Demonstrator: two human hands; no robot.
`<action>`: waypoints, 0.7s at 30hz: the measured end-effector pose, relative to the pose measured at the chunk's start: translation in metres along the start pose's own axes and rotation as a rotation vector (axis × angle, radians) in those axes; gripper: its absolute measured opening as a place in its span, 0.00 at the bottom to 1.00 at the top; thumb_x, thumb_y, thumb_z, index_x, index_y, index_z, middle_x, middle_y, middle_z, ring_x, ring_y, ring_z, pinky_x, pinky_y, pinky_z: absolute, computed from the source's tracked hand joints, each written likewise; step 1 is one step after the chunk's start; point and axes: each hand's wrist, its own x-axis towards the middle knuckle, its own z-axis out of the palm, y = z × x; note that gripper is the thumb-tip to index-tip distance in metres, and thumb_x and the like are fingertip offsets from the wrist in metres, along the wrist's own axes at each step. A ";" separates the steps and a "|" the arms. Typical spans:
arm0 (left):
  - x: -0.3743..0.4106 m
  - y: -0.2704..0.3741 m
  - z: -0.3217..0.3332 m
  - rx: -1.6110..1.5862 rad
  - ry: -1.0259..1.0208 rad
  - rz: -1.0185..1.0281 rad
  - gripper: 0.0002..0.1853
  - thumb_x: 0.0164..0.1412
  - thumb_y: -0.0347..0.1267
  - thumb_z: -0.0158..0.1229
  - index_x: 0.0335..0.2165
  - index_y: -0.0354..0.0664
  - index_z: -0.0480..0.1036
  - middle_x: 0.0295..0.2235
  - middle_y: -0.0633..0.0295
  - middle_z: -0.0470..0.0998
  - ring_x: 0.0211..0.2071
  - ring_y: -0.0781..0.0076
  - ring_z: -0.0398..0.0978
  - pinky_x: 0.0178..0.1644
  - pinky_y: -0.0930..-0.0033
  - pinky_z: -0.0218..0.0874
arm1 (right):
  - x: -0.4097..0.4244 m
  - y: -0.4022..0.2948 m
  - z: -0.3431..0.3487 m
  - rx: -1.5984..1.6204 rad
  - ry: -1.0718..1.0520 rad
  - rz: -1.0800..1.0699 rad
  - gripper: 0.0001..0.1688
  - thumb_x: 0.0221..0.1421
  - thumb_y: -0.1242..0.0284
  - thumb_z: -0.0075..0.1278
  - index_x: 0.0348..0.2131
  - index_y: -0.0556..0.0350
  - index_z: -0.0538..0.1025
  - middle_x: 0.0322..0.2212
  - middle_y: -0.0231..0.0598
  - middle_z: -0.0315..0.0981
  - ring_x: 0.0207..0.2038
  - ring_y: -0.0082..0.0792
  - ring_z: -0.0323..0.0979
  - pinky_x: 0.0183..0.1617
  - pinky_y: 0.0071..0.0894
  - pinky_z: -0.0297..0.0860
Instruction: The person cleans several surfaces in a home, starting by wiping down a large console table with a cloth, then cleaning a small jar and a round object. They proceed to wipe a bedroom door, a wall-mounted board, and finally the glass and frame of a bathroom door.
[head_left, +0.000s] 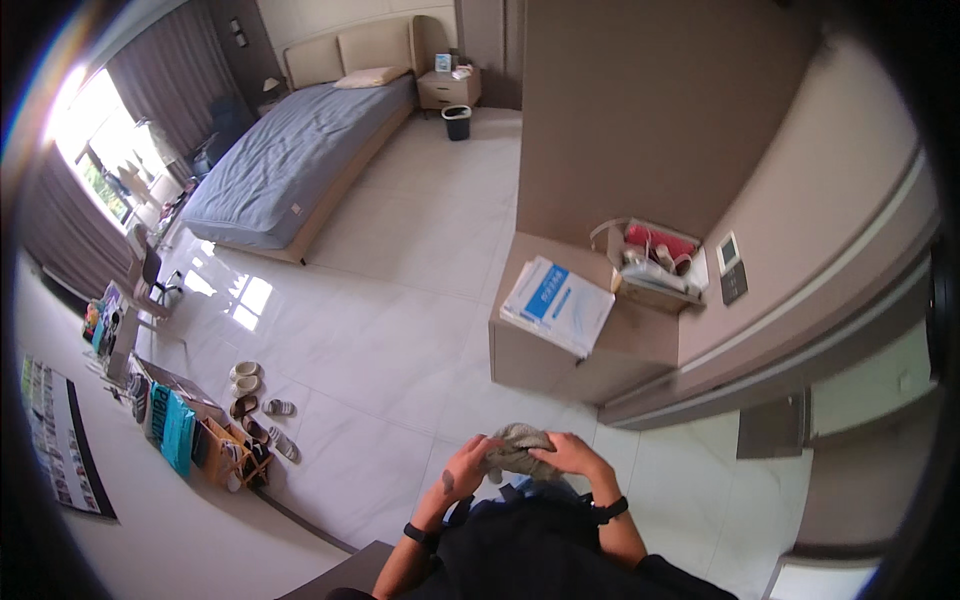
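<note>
A crumpled grey-beige cloth is bunched up in front of my waist. My left hand grips its left side, and my right hand grips its right side with the thumb laid over the folds. Both hands hold it above the tiled floor, close to my dark shirt. Each wrist wears a black band. How the cloth is folded underneath cannot be seen.
To the right, a low cabinet bears a stack of papers and an open box of items. Slippers and a shoe rack line the left wall. A bed and a bin stand farther off.
</note>
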 end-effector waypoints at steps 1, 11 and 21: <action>0.020 0.008 -0.008 0.094 -0.012 0.003 0.26 0.46 0.16 0.54 0.46 0.45 0.69 0.44 0.54 0.71 0.46 0.50 0.69 0.46 0.58 0.64 | 0.019 0.012 -0.002 -0.035 0.009 -0.006 0.29 0.51 0.57 0.55 0.45 0.60 0.73 0.37 0.54 0.76 0.42 0.46 0.75 0.45 0.40 0.68; 0.117 -0.008 -0.079 0.014 0.266 0.137 0.38 0.38 0.10 0.50 0.53 0.40 0.64 0.49 0.48 0.69 0.50 0.46 0.68 0.51 0.57 0.63 | 0.142 -0.038 -0.037 0.175 -0.453 0.019 0.28 0.53 0.60 0.54 0.49 0.58 0.72 0.44 0.45 0.75 0.47 0.37 0.72 0.51 0.33 0.66; 0.205 -0.158 -0.215 -0.247 0.055 -0.049 0.29 0.53 0.20 0.51 0.56 0.39 0.61 0.55 0.49 0.64 0.59 0.49 0.57 0.63 0.56 0.48 | 0.298 -0.127 -0.023 0.423 0.034 -0.181 0.18 0.56 0.68 0.54 0.42 0.62 0.75 0.36 0.39 0.78 0.40 0.27 0.73 0.45 0.29 0.68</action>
